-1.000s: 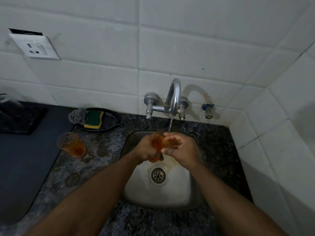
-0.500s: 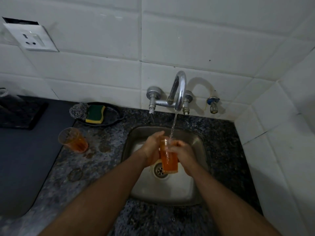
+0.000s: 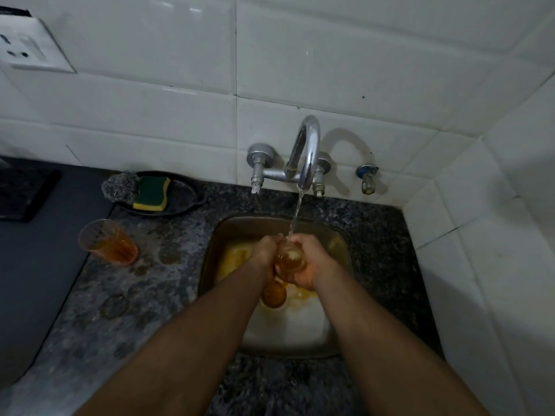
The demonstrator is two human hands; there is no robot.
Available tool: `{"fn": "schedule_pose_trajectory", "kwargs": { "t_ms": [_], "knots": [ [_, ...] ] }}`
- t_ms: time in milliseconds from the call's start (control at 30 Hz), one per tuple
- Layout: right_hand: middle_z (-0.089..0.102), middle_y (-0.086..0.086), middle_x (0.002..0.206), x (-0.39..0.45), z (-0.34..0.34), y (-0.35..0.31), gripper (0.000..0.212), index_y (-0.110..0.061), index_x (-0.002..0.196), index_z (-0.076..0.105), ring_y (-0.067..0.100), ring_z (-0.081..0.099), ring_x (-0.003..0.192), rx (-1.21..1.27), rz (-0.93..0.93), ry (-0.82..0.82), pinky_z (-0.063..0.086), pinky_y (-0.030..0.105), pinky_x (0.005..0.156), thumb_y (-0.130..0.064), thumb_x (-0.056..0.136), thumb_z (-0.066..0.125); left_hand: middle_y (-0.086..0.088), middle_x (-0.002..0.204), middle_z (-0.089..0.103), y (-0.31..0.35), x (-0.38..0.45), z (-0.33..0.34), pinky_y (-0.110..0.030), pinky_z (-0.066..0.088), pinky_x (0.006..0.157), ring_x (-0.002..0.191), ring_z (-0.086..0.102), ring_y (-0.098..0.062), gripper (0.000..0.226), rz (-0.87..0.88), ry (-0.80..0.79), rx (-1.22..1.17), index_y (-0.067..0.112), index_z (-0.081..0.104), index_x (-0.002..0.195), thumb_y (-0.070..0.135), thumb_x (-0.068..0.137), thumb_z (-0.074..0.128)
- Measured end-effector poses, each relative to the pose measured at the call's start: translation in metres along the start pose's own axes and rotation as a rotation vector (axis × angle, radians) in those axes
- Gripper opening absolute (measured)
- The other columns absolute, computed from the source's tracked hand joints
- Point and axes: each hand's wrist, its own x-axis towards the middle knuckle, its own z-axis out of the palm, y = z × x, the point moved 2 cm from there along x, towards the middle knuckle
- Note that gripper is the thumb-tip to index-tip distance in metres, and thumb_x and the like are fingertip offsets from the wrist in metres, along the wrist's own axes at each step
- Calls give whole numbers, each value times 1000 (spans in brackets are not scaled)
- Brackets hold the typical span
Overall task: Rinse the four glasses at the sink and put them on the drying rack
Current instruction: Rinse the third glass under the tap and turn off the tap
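Over the steel sink [image 3: 318,334] both my hands hold one orange-tinted glass [image 3: 290,257], tipped so its mouth faces me. My left hand [image 3: 264,253] grips it from the left, my right hand [image 3: 312,262] wraps it from the right. Water runs from the tap [image 3: 307,151] onto the glass and my fingers. Orange-brown liquid lies in the basin below the hands. A second orange glass [image 3: 108,241] with some liquid stands on the granite counter to the left of the sink.
A dark dish holding a green-yellow sponge [image 3: 151,193] and a steel scrubber [image 3: 120,187] sits at the back left. A dark mat [image 3: 45,265] covers the counter at far left. White tiled walls close the back and right side. A socket [image 3: 24,49] is high on the left.
The glass was upright under the stream half a second ago; now it is tipped toward me and orange liquid has spilled into the basin. My view has come closer to the sink.
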Motion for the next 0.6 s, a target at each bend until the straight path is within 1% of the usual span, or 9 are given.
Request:
{"fn": "schedule_pose_trajectory", "kwargs": {
  "t_ms": [67, 133, 200, 267, 367, 433, 500, 567, 600],
  "knots": [
    [70, 14, 82, 8, 5, 0, 26, -10, 98, 69, 30, 67, 79, 100, -14, -10, 58, 38, 69, -30, 97, 53, -16, 97, 73, 0, -2, 1, -39, 58, 80, 84, 69, -29, 26, 6, -25, -17, 9, 74, 99, 27, 100, 55],
    [74, 15, 78, 14, 10, 0, 28, -9, 99, 71, 32, 70, 80, 209, -31, 17, 60, 42, 73, -29, 99, 51, -12, 84, 74, 1, -5, 0, -35, 58, 76, 76, 70, -25, 31, 19, -71, -55, 10, 74, 91, 27, 103, 52],
    [76, 14, 76, 17, 16, 1, 31, -8, 103, 72, 31, 74, 79, 289, -65, 33, 60, 41, 68, -32, 104, 51, -8, 79, 72, 4, -8, 0, -33, 53, 73, 72, 68, -20, 35, 52, -128, -66, 14, 74, 87, 29, 106, 48],
    [79, 15, 91, 18, 25, 1, 34, -9, 112, 71, 32, 76, 90, 300, -130, 33, 61, 44, 75, -37, 107, 53, -8, 79, 72, 9, -13, -4, -36, 50, 76, 70, 68, -19, 36, 81, -137, -66, 14, 75, 86, 30, 106, 49],
    [76, 14, 112, 12, 35, 6, 29, -15, 118, 66, 32, 74, 103, 206, -268, 4, 61, 50, 90, -40, 107, 57, -6, 73, 73, 17, -15, -15, -33, 50, 66, 61, 69, -16, 38, 112, -138, -58, 12, 73, 88, 29, 108, 45],
    [73, 13, 120, 9, 35, 11, 27, -18, 127, 60, 31, 72, 109, 86, -338, -31, 60, 52, 95, -37, 108, 56, -11, 89, 78, 21, -14, -21, -34, 53, 67, 70, 74, -19, 41, 122, -142, -21, 8, 75, 103, 33, 109, 44],
    [66, 13, 135, 7, 30, 16, 40, -23, 146, 45, 31, 67, 119, -85, -376, -77, 57, 56, 100, -29, 108, 56, -13, 106, 79, 23, -14, -23, -36, 56, 72, 83, 77, -22, 47, 115, -161, 13, 9, 76, 116, 41, 109, 44],
    [53, 10, 153, 3, 20, 20, 77, -32, 165, 9, 30, 56, 135, -323, -427, -158, 52, 57, 109, -20, 106, 57, -13, 113, 79, 23, -15, -22, -39, 58, 83, 96, 77, -26, 53, 130, -201, 59, 9, 76, 120, 51, 107, 46],
    [52, 5, 152, 0, 13, 21, 87, -33, 166, -2, 26, 54, 136, -451, -482, -198, 51, 52, 111, -14, 105, 57, -14, 115, 78, 21, -16, -22, -42, 58, 90, 102, 76, -28, 55, 152, -225, 88, 8, 76, 121, 54, 105, 50]
  ]
}}
